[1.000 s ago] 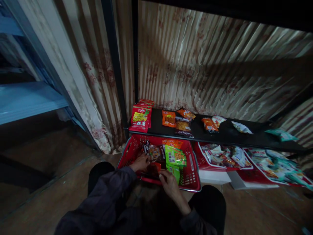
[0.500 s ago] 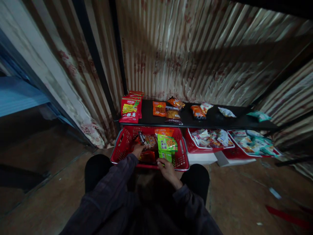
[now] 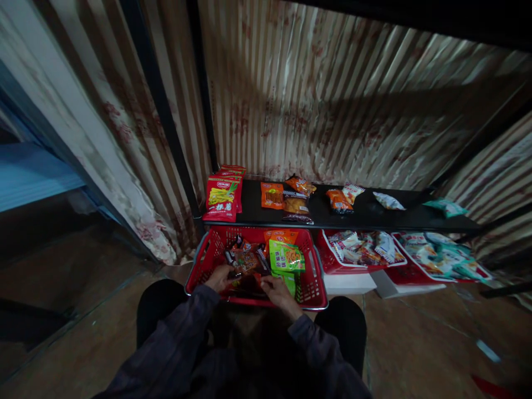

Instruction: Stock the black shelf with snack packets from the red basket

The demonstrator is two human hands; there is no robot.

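Observation:
A red plastic basket (image 3: 310,288) with a pale metal rim is between my knees, filled with snack packets. My left hand (image 3: 219,279) is closed at the edge of a dark brown snack packet (image 3: 248,261) on the basket's left side. My right hand (image 3: 279,292) pinches the reddish-orange corner of a dark packet low in the middle; whether both hands touch the same packet, I cannot tell. Right of them lie green snack packets (image 3: 286,256), with an orange packet (image 3: 280,236) behind.
A low black shelf (image 3: 249,208) behind the basket bears red packets (image 3: 223,199), an orange packet (image 3: 272,195), a brown packet (image 3: 297,208) and other small bags. Two more red baskets (image 3: 334,265) of packets stand to the right. Black posts and striped curtains (image 3: 266,111) surround the shelf.
My left hand has drawn back toward the near left of the basket. My right hand has closed on a reddish-orange packet corner. The brown packets between the hands have shifted.

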